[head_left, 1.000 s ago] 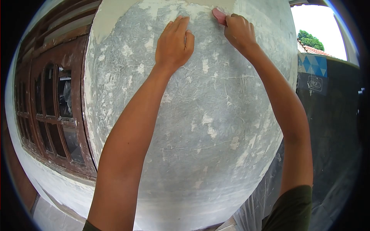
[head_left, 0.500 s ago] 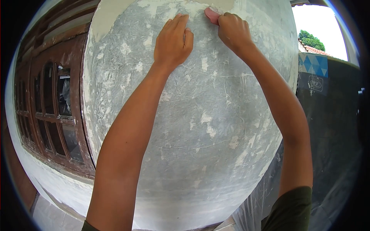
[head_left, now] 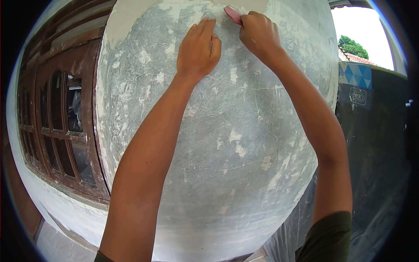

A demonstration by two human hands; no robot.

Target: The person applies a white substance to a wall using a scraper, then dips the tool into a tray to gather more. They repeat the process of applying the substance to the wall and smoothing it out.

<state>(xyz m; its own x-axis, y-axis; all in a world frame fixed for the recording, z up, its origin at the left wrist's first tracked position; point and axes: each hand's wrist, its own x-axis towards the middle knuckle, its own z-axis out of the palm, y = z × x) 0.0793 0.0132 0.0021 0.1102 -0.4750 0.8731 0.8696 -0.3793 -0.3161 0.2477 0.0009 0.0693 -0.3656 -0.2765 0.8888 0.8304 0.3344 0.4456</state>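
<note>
Against the grey, patchy wall [head_left: 214,144], my left hand [head_left: 198,50] lies with its fingers stretched out and pointing up, the thumb apart on the right. To its right and a little higher, my right hand [head_left: 261,35] is closed around a flat pink scraper [head_left: 233,15]. The scraper's free end points up and left, close to the edge of a cream coat of paint [head_left: 198,3] at the top of the wall. Where exactly its edge touches the wall is too small to tell.
A brown wooden window [head_left: 61,118] with glass panes stands to the left. On the right is a dark sheet [head_left: 371,139] with a blue-and-white patterned strip [head_left: 355,75]. Clear plastic sheeting [head_left: 286,238] hangs low at the right, and a tree [head_left: 353,47] shows beyond.
My right hand has shifted slightly left with the scraper, which is now tilted more upward. My left hand stays on the wall in nearly the same place.
</note>
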